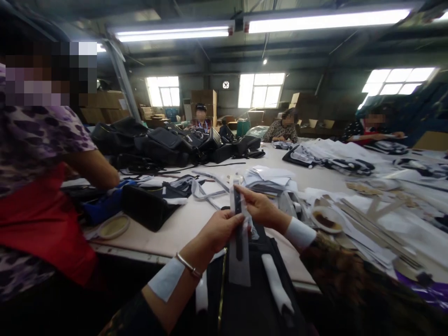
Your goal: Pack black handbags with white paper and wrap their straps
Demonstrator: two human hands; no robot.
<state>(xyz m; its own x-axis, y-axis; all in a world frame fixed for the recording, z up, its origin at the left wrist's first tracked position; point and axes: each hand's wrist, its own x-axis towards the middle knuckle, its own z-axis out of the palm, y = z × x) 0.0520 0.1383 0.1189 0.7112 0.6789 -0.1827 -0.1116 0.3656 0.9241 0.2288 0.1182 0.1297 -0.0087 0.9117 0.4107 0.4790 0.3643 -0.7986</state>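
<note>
A long translucent whitish strip with a darker band along its middle [241, 273] runs upright before me. My left hand [220, 229] pinches it near the middle, thumb across the front. Closer to its top, my right hand [259, 206] grips the same strip between thumb and fingers. The lower end hangs over a black bag [250, 310], which lies at the table's front edge. On the bag are a gold-toned zipper [221, 284] and a white-wrapped strap [276, 282]. Crumpled clear plastic [254, 231] shows just below my right hand.
Black bags [168, 142] are heaped at the back left. Stacked white sheets [268, 175] lie ahead, with a tape roll [289, 205] and a bowl of brown matter [327, 219] to the right. A co-worker [38, 154] stands close on my left; several others sit across the table.
</note>
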